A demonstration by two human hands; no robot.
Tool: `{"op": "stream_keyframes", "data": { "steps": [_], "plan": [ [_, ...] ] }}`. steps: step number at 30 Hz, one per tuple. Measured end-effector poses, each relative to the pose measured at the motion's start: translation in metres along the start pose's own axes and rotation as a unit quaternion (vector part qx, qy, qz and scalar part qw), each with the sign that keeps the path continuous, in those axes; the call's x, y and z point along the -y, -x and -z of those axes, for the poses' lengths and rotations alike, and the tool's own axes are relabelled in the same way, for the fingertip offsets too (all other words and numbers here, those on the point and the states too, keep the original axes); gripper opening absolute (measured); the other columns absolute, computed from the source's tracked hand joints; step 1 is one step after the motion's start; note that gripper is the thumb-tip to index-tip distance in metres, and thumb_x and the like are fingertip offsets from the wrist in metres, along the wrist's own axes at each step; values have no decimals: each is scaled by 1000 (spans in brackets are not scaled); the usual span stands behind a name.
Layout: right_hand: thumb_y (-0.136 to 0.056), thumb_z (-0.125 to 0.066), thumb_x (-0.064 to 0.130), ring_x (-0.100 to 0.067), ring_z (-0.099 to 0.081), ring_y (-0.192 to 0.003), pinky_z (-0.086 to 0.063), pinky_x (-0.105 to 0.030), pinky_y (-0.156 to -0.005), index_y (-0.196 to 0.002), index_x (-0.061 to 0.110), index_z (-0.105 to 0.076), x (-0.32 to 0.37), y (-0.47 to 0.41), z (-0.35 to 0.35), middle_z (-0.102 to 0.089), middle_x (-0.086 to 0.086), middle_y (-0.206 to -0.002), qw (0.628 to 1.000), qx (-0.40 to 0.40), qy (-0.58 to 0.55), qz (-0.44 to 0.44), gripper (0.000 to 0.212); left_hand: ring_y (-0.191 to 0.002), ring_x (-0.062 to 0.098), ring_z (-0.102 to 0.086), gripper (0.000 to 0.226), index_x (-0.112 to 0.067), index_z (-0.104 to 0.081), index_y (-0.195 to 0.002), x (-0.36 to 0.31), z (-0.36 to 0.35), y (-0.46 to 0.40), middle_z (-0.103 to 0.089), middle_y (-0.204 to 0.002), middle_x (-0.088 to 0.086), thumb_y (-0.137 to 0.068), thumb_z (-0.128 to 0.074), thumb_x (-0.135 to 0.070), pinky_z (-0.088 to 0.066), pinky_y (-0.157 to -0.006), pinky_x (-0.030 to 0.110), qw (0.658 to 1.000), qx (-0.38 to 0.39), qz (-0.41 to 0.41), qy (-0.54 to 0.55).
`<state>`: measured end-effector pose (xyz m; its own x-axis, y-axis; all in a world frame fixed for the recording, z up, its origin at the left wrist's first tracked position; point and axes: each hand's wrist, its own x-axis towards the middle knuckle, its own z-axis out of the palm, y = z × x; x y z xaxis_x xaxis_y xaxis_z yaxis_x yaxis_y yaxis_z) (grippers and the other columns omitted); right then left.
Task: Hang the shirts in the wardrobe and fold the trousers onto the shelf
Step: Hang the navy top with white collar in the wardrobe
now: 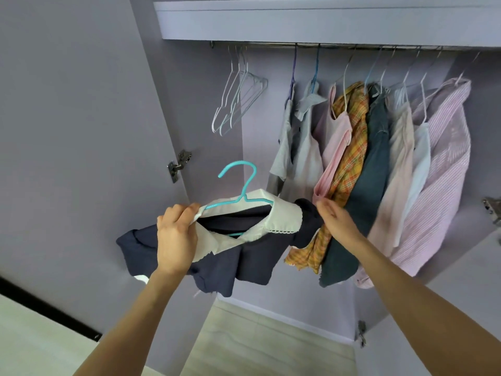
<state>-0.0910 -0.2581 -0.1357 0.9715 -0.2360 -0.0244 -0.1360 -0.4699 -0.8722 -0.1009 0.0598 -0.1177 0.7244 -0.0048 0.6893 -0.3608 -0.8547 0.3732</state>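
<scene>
— Clothes crowd the right half of the rail (339, 46): a grey top (284, 147), a pale pink dress (334, 147), an orange plaid shirt (349, 169), a dark teal garment (371, 172), more pale pieces and a pink striped shirt (439, 169) at the far end. What is on the left?

— A bunch of bare wire hangers (238, 99), hanging close together near the rail's left end. Between them and the grey top the rail is bare. The open wardrobe door (81, 131) stands to the left with its hinge (179, 165) showing.

— And the shirt being hung?

— The navy shirt (217, 264) with the white collar (282, 221) is held below the rail, in front of that gap, on a turquoise hanger (244, 185). Its long axis runs left to right, shoulder to shoulder, with the right side a little higher. The hook points up and curls back toward the left, well below the rail.

— The hands?

— The left hand (176, 234) grips the left end of the collar, fingers curled over the cloth with the hanger's shoulder just beside them. The right hand (334, 215) pinches the navy fabric at the right shoulder, touching the hems of the pink dress and the plaid shirt, which hang just behind it.

— Below?

— Light wooden wardrobe floor (257, 335).
</scene>
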Motion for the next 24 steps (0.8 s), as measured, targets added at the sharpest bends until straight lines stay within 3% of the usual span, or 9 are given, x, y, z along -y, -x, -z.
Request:
{"op": "stream_keyframes", "data": {
  "steps": [2, 4, 5, 9, 13, 15, 18, 21, 24],
  "plan": [
    [-93, -48, 42, -15, -53, -103, -42, -30, -87, -109, 17, -61, 13, -4, -5, -60, 2, -104, 996, 80, 45, -14, 33, -72, 41, -58, 37, 5, -69, -97, 2, 3, -1, -61, -81, 22, -70, -53, 24, -42, -70, 47, 1000, -18, 10, 1],
    [-92, -54, 33, -21, -57, -87, -42, -30, -71, -82, 14, -60, 14, -7, -10, -61, -3, -81, 989, 105, 108, -14, 23, -70, 41, -58, 36, 6, -70, -96, 6, 5, -1, -61, -79, 22, -69, -54, 25, -41, -67, 46, 1000, -25, 15, -12],
    [-92, -54, 27, -24, -57, -87, -42, -31, -70, -82, 11, -60, 11, -8, -11, -61, -5, -81, 988, 99, 116, -3, 19, -70, 41, -57, 37, 6, -70, -96, 8, 5, 0, -61, -79, 22, -69, -55, 26, -40, -67, 45, 999, -24, 15, -17],
    [-95, -51, 17, -20, -54, -108, -42, -33, -94, -120, 4, -59, 2, -5, -9, -61, -9, -115, 999, 42, -14, -19, 30, -66, 39, -57, 41, 6, -69, -95, 17, 10, 5, -61, -76, 20, -64, -57, 30, -42, -64, 45, 1000, -3, -3, -29],
    [-96, -46, 13, -26, -54, -102, -37, -27, -83, -116, 2, -61, 7, -4, -10, -63, -16, -114, 988, -139, 32, 61, 27, -68, 27, -46, 45, 4, -70, -90, 12, 7, 10, -58, -68, 16, -56, -53, 29, -36, -58, 37, 997, 9, -46, -60],
    [-96, -44, 12, -34, -55, -100, -37, -29, -78, -111, -1, -60, 11, -1, -14, -62, -19, -109, 974, -194, 65, 102, 25, -66, 31, -50, 45, 4, -71, -91, 3, 5, 7, -60, -70, 17, -58, -51, 26, -37, -59, 37, 998, 9, -19, -54],
    [-95, -47, 16, -35, -55, -98, -35, -29, -70, -106, 0, -59, 2, 3, -14, -60, -16, -106, 964, -175, 173, 103, 23, -62, 36, -56, 46, 4, -70, -94, -7, 4, -3, -60, -73, 19, -61, -53, 30, -36, -62, 39, 999, -1, 36, -35],
    [-91, -57, 20, -31, -56, -89, -34, -29, -66, -91, 3, -60, 1, 6, -1, -57, -8, -92, 950, -206, 183, 144, 18, -61, 36, -55, 48, 5, -70, -95, -10, 7, -6, -60, -72, 19, -59, -53, 32, -37, -62, 40, 998, 10, 16, -56],
    [-86, -62, 27, -28, -57, -86, -40, -33, -66, -88, 11, -53, -1, 7, 6, -55, -2, -86, 961, -98, 247, 79, 18, -66, 38, -56, 44, 5, -70, -98, -12, 9, -10, -61, -77, 21, -66, -52, 29, -33, -66, 39, 999, 11, 38, -34]
  ]
}}
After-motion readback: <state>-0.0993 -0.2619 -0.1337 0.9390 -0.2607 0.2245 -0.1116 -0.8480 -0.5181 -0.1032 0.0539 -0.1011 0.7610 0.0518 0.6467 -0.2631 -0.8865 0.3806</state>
